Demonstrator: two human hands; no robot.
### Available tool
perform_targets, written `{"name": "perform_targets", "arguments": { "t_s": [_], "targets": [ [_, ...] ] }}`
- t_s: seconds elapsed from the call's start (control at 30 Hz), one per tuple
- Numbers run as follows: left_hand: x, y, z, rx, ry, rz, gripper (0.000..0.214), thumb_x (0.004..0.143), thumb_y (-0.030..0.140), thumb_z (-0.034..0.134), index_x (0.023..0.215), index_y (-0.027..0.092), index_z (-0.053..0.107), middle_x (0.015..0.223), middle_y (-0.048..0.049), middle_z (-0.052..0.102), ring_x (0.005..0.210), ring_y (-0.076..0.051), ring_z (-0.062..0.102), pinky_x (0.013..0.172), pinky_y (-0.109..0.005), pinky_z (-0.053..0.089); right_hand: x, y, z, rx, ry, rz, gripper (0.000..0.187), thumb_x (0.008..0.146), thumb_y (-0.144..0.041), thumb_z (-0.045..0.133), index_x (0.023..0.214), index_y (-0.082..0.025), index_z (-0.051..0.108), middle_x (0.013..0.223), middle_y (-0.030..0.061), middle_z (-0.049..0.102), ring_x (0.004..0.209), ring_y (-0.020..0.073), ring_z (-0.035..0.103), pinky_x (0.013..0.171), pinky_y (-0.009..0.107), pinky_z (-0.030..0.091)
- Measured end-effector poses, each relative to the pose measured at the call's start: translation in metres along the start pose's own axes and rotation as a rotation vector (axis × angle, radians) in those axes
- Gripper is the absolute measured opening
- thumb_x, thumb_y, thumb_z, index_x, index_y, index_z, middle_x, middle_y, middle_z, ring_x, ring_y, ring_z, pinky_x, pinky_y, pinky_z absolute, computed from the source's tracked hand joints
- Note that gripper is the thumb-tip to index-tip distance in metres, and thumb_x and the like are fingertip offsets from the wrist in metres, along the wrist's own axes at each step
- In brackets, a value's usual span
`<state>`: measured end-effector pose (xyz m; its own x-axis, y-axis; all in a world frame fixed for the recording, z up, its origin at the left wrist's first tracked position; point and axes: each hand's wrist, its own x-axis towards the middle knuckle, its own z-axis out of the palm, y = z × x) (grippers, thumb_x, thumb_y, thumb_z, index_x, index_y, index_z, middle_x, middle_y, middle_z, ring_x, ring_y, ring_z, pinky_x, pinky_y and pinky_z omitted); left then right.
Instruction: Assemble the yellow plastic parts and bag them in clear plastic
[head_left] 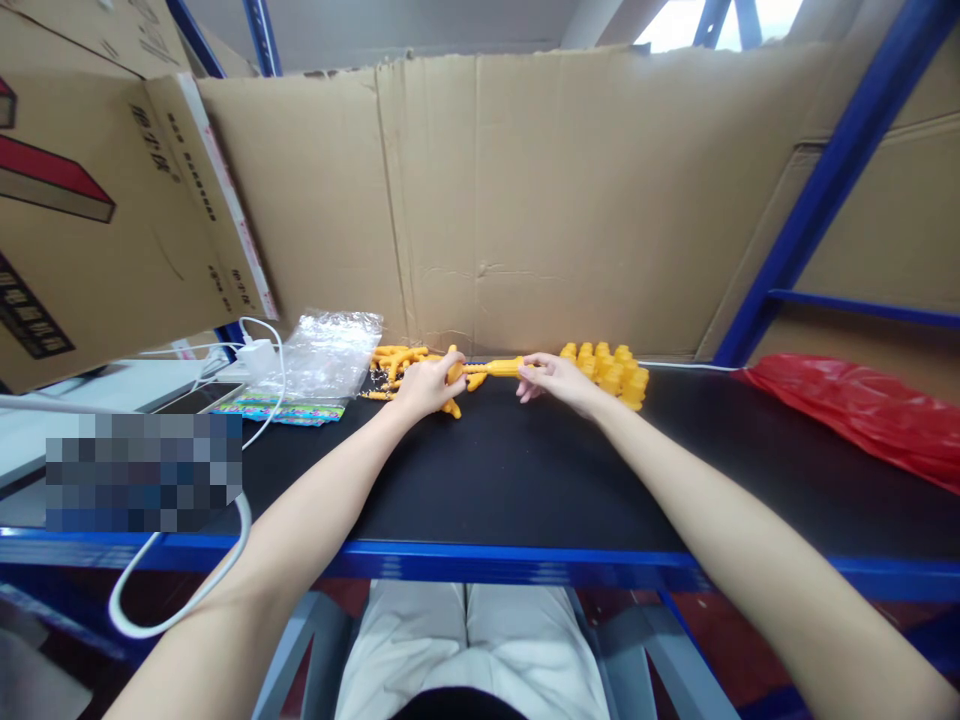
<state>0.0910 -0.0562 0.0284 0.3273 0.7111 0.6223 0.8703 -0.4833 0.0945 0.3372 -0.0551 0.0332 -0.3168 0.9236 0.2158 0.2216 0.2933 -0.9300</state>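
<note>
Head view. L hand clenched round orange piece at the rod's left end. R hand pinches rod at its right end. Rod level, low over counter; contact w/ it: cannot tell. Orange heap just left of rod, yellow heap just right, clear bag farther left. Judgement: keep piece in line w/ rod axis, steady grip near the joint, no twist.

Fingers of the left hand cover one end of the orange stick; the orange parts beyond them are too small to make out.
</note>
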Motion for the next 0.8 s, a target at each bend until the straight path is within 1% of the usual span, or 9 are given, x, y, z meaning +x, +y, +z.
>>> {"name": "perform_targets", "arguments": {
  "t_s": [0.17, 0.27, 0.37, 0.43, 0.5, 0.6, 0.67, 0.73, 0.8],
  "targets": [
    [0.0, -0.0007, 0.001, 0.02, -0.01, -0.003, 0.03, 0.082, 0.036, 0.052, 0.108, 0.022, 0.059, 0.067, 0.0005, 0.065, 0.061, -0.014, 0.061, 0.055, -0.021, 0.035, -0.0003, -0.0013, 0.0044, -0.039, -0.013, 0.017, 0.039, 0.078, -0.061, 0.054, 0.078, -0.021, 0.055, 0.066, 0.0048, 0.067, 0.058, 0.0157, 0.064, 0.065, 0.032, 0.052],
    [0.0003, -0.0007, 0.0011, 0.027, -0.005, 0.001, 0.03, 0.082, 0.037, 0.052, 0.108, 0.022, 0.059, 0.067, 0.0004, 0.065, 0.061, -0.014, 0.062, 0.055, -0.021, 0.035, -0.0007, -0.0034, 0.0077, -0.059, 0.011, 0.045, 0.042, 0.079, -0.063, 0.05, 0.075, -0.022, 0.053, 0.064, 0.0051, 0.067, 0.057, 0.0159, 0.064, 0.062, 0.031, 0.052],
    [0.0005, -0.0002, 0.0009, 0.022, 0.007, 0.005, 0.03, 0.083, 0.037, 0.052, 0.107, 0.021, 0.059, 0.065, 0.0009, 0.064, 0.059, -0.014, 0.061, 0.054, -0.02, 0.034, -0.0004, -0.0048, 0.0096, -0.05, 0.024, 0.06, 0.043, 0.082, -0.061, 0.047, 0.078, -0.019, 0.055, 0.062, 0.0052, 0.066, 0.054, 0.0147, 0.063, 0.057, 0.027, 0.051],
    [0.0004, 0.0004, 0.0009, 0.013, 0.017, 0.001, 0.029, 0.082, 0.037, 0.052, 0.106, 0.021, 0.059, 0.064, 0.0013, 0.064, 0.058, -0.013, 0.061, 0.053, -0.02, 0.034, 0.0003, -0.0046, 0.0091, -0.031, 0.032, 0.067, 0.042, 0.084, -0.058, 0.048, 0.085, -0.017, 0.057, 0.067, 0.0067, 0.068, 0.053, 0.0134, 0.063, 0.054, 0.025, 0.05],
    [0.0004, 0.0011, 0.0012, 0.004, 0.025, 0.002, 0.028, 0.082, 0.037, 0.052, 0.105, 0.021, 0.059, 0.063, 0.0015, 0.064, 0.057, -0.013, 0.06, 0.052, -0.02, 0.034, 0.0008, -0.0035, 0.0071, -0.01, 0.034, 0.038, 0.039, 0.081, -0.051, 0.057, 0.1, -0.016, 0.056, 0.083, 0.0085, 0.07, 0.057, 0.013, 0.064, 0.055, 0.025, 0.051],
    [0.0004, 0.0021, 0.0019, 0.004, 0.03, 0.012, 0.027, 0.082, 0.037, 0.053, 0.104, 0.022, 0.06, 0.063, 0.0017, 0.064, 0.057, -0.013, 0.061, 0.053, -0.02, 0.034, 0.0007, -0.0017, 0.0027, -0.003, 0.019, -0.044, 0.052, 0.07, -0.042, 0.072, 0.112, -0.019, 0.053, 0.097, 0.0081, 0.069, 0.065, 0.0143, 0.066, 0.063, 0.028, 0.053],
    [0.0003, 0.0032, 0.002, 0.005, 0.034, 0.022, 0.027, 0.082, 0.036, 0.053, 0.104, 0.022, 0.06, 0.064, 0.0015, 0.065, 0.058, -0.013, 0.061, 0.054, -0.02, 0.035, 0.0001, -0.0012, 0.0007, -0.02, 0.0, -0.058, 0.048, 0.068, -0.047, 0.072, 0.103, -0.018, 0.057, 0.089, 0.0071, 0.07, 0.064, 0.0154, 0.066, 0.066, 0.031, 0.053],
    [0.0001, 0.0047, 0.0017, 0.006, 0.047, 0.043, 0.027, 0.082, 0.034, 0.054, 0.104, 0.022, 0.059, 0.068, 0.0009, 0.066, 0.059, -0.013, 0.061, 0.054, -0.02, 0.036, -0.0005, -0.0014, 0.0006, -0.041, -0.014, -0.035, 0.044, 0.071, -0.058, 0.064, 0.09, -0.018, 0.061, 0.079, 0.007, 0.071, 0.061, 0.0159, 0.065, 0.067, 0.033, 0.053],
    [-0.0001, 0.0063, 0.0013, 0.009, 0.059, 0.071, 0.027, 0.082, 0.034, 0.053, 0.105, 0.021, 0.059, 0.071, -0.0001, 0.067, 0.061, -0.013, 0.062, 0.055, -0.02, 0.036, -0.0009, -0.0023, 0.0022, -0.059, -0.01, 0.006, 0.049, 0.075, -0.065, 0.054, 0.08, -0.018, 0.062, 0.071, 0.0078, 0.07, 0.057, 0.016, 0.064, 0.066, 0.033, 0.053]
  ]
}}
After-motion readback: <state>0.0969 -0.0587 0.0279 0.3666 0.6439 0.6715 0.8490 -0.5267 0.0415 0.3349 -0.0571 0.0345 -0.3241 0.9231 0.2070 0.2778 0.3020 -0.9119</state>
